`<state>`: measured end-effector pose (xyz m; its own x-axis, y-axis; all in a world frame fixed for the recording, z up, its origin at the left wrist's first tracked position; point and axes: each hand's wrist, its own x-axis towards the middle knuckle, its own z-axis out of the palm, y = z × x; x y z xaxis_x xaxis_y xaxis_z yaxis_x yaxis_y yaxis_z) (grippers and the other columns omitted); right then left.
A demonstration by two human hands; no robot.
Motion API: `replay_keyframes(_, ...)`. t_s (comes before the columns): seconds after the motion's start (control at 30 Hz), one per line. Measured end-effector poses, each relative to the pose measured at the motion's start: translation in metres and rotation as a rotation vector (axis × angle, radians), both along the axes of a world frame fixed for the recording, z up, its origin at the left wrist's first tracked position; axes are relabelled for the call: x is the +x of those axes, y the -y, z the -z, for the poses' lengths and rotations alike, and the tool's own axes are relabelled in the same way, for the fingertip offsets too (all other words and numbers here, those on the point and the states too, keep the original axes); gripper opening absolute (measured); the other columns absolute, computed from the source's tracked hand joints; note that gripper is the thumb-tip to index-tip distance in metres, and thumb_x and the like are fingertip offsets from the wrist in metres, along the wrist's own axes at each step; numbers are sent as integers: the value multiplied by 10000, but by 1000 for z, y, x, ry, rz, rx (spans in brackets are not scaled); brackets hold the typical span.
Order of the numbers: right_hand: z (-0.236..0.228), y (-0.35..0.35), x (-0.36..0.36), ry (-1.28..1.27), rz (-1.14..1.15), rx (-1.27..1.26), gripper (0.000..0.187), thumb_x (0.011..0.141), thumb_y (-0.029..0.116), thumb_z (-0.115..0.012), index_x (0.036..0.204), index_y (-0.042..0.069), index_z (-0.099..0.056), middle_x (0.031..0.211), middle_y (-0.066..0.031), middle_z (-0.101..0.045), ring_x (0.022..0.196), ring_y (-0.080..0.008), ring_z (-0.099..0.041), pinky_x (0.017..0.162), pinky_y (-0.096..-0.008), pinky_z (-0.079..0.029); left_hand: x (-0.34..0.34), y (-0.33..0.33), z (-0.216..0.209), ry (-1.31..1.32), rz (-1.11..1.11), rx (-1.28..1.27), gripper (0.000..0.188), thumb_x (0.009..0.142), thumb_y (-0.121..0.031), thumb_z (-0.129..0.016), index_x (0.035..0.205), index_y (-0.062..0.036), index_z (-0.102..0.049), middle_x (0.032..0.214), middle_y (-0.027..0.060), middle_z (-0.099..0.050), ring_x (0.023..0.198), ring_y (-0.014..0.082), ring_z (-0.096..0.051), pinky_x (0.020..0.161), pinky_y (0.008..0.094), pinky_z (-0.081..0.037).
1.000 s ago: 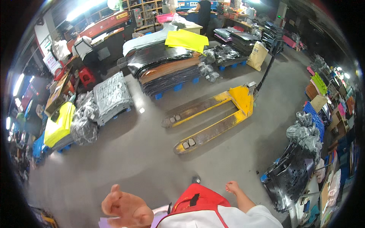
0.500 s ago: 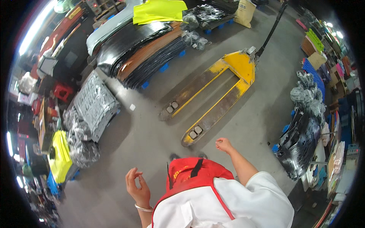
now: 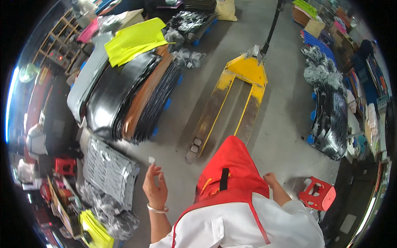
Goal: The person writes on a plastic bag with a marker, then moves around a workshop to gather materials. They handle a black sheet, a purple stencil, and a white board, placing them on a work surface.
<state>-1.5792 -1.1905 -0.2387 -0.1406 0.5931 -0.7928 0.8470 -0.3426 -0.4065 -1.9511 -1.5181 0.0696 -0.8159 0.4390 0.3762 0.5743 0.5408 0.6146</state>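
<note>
My left hand (image 3: 156, 190) hangs in front of me at the left with its fingers loosely apart, holding nothing; a bracelet circles the wrist. Just past its fingertips a small white scrap (image 3: 151, 159) lies on the floor. My right hand (image 3: 271, 180) is at my right side, its fingers curled in with nothing showing in them. Ahead of me stands a yellow pallet jack (image 3: 248, 70), its worn forks pointing toward me and its black handle (image 3: 271, 35) rising away. My red apron (image 3: 231, 173) hides the tip of the right fork. Neither hand touches the jack.
Left, stacked black and brown sheets (image 3: 120, 95) rest on blue supports under a bright yellow sheet (image 3: 136, 41). Nearer are grey cut-out panels (image 3: 109, 169) and clear plastic wrapping (image 3: 111, 211). At right are black sheets (image 3: 331, 120) and a red stool (image 3: 317, 193).
My view has turned and moved forward, so the left stacks appear nearer and the red stool at right has come into sight. The forks now reach under my apron's edge. Both hands remain without anything visible.
</note>
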Motion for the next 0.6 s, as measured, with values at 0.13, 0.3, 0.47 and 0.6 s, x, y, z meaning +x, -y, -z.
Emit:
replay_keyframes(0.13, -8, -5, -34, -16, 88, -95, 151, 771, 136, -616, 731, -10, -609, 684, -105, -602, 533, -177, -573, 425, -335, -435, -54, -66, 22, 63, 194, -10, 388, 780, 39, -595, 1161, -23, -553, 971, 145, -643, 831, 266, -654, 718, 344, -521)
replay_keyframes(0.3, 18, -91, -144, -25, -138, -132, 170, 775, 173, -620, 733, 10, -649, 604, -101, -606, 531, -203, -596, 476, -343, -482, -131, -200, 35, 15, 427, -2, 296, 748, 44, -610, 1033, -38, -614, 984, 145, -635, 855, 312, -635, 722, 365, -519)
replay_keyframes(0.47, 15, -209, -300, -280, 130, -87, 166, 839, 143, -601, 932, 7, -617, 714, -99, -634, 617, -164, -616, 531, -293, -514, -225, -312, 38, -45, 654, -283, 269, 783, -60, -611, 1052, -63, -609, 935, 99, -639, 781, 280, -632, 684, 369, -507)
replay_keyframes(0.6, -29, -270, -381, -653, 315, -75, 234, 862, 140, -596, 1053, 6, -591, 791, -98, -649, 648, -155, -623, 567, -293, -527, -282, -359, 41, 75, 661, -432, 300, 799, -105, -615, 1097, -77, -590, 909, 100, -644, 785, 275, -635, 722, 381, -499)
